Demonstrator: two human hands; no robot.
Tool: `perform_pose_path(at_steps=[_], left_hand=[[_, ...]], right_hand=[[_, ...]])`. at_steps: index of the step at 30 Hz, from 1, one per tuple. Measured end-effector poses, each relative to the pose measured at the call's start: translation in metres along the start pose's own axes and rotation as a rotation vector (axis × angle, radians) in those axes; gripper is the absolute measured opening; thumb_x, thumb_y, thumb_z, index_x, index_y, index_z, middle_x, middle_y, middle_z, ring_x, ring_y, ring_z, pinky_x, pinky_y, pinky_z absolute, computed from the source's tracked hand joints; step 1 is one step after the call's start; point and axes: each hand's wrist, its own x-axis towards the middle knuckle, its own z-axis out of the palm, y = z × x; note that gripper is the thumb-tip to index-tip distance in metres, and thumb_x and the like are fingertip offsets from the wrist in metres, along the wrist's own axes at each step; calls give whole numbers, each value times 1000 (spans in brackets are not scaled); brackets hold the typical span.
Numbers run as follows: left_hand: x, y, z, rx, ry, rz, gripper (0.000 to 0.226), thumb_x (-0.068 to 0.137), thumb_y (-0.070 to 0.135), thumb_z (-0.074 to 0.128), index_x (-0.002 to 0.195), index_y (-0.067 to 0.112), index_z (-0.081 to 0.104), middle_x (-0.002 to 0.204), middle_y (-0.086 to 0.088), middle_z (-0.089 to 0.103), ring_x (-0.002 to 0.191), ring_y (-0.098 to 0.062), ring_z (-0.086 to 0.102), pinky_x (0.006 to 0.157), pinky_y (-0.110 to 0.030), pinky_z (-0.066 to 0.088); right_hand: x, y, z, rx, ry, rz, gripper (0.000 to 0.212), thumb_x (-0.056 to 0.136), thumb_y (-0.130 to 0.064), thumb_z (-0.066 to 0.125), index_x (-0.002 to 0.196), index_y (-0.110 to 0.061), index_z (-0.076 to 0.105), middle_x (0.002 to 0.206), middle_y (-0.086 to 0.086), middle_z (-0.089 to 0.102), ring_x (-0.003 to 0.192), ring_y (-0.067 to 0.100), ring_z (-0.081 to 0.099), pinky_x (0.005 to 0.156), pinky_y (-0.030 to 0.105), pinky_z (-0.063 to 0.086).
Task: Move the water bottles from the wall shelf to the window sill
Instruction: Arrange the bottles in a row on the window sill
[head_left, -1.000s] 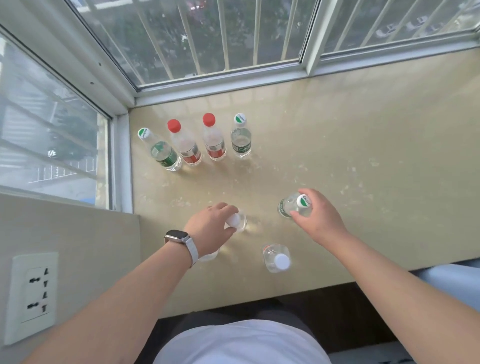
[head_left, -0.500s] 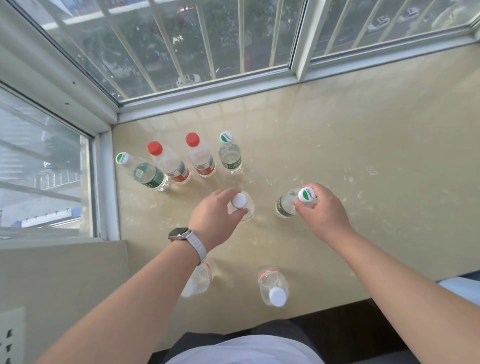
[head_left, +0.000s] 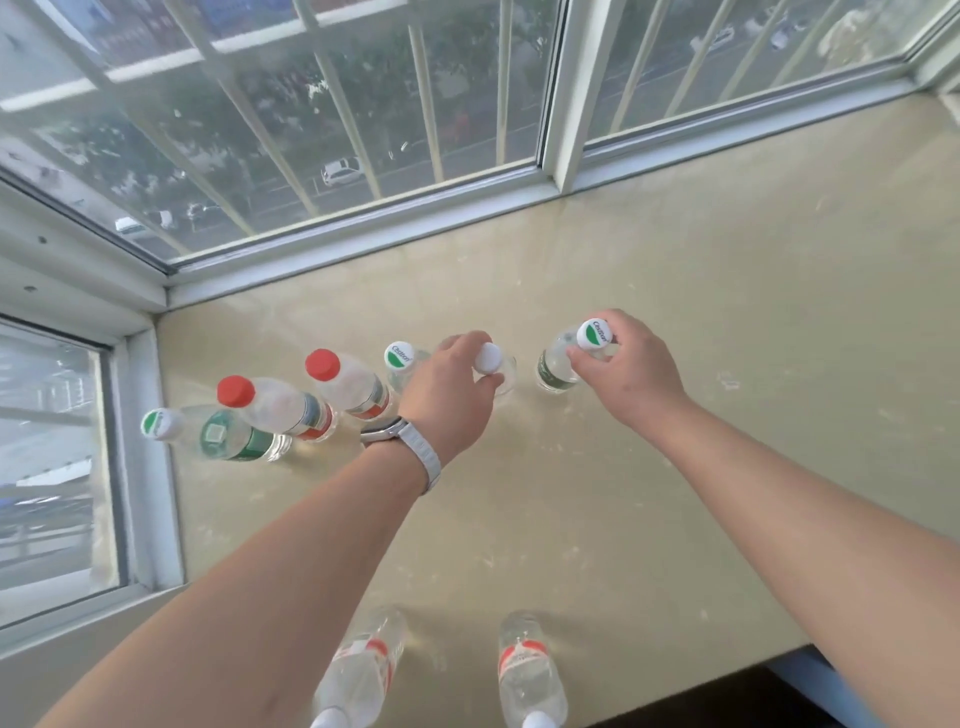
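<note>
On a beige window sill (head_left: 701, 322), a person's left grip (head_left: 447, 395) pinches the top of a white-capped bottle (head_left: 489, 358) while the right grip (head_left: 628, 374) holds a green-capped bottle (head_left: 554, 372) by its neck. A row of four bottles (head_left: 283, 408) stands just left; two near-edge bottles (head_left: 530, 670) stand apart.

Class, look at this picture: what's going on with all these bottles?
Bottles are being lined up on the sill. The left hand grips a white-capped bottle by its top; the right hand grips a green-capped bottle likewise. Both sit beside a row of four others. Two more stand near the front edge.
</note>
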Motion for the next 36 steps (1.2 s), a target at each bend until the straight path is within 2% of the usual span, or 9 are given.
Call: perform_pose_path(at_steps=[4,7,15,18,21,25,29,32,36], left_hand=[[11,5,5,33,5,-2,30,94,23,57,124,23,53,132,4,55,103,-24,56,74,-28,33],[20,3,6,30,16,-12,31,94,24,56,125,23,52,129,4,56,104,-24,55,74,-30,37],[28,0,2,23,8,-10,49,93,29,59,139,25,43,140,2,51,120,-24,52,93,-33,41],[18,3,-5,-23,26,19,57,91,26,60,143,24,38,142,0,48,124,-23,50,96,-34,41],[-4,0,-15,-57,48,57,56,91,26,60,142,25,38,140,2,48,122,-18,49,90,-28,37],[-58,-21,-31,-60,27,85,50,91,30,62,138,27,45,134,6,51,119,-11,51,89,-24,37],[-121,-58,-44,-71,14,11,46,90,31,64,134,26,50,129,5,55,115,-9,55,95,-33,46],[-169,-86,-51,-68,36,-57,43,90,30,64,132,23,54,127,3,57,113,-11,56,95,-34,46],[-229,-119,-51,-97,30,-150,39,91,33,63,128,22,57,124,3,60,115,-14,56,95,-34,45]], right_hand=[[18,-1,4,-45,-9,-18,14,84,-28,66,90,-20,56,88,-2,59,81,19,54,62,22,38],[25,0,10,-53,-23,-29,14,85,-28,65,92,-20,56,89,-2,59,81,18,53,63,26,38],[38,-13,16,-71,-74,-13,17,85,-31,65,96,-23,55,90,-5,58,81,17,51,61,24,37],[36,-17,11,-48,-113,57,36,84,-36,68,115,-23,54,100,-7,57,90,15,51,71,27,37],[27,-16,7,-50,-128,93,57,84,-40,69,133,-22,46,112,-9,52,101,14,49,82,26,34],[-1,-18,-5,-40,-75,46,49,85,-33,68,128,-22,46,121,-8,52,116,16,49,83,27,34],[-50,-11,-12,-81,-36,45,66,86,-36,67,142,-18,37,145,-1,42,128,16,44,99,31,37],[-107,-3,-7,-78,-78,62,55,86,-31,66,135,-17,46,139,-1,48,123,15,49,96,35,44],[-190,8,7,-131,-199,60,45,86,-21,66,129,-17,54,130,-1,56,117,15,53,94,29,41]])
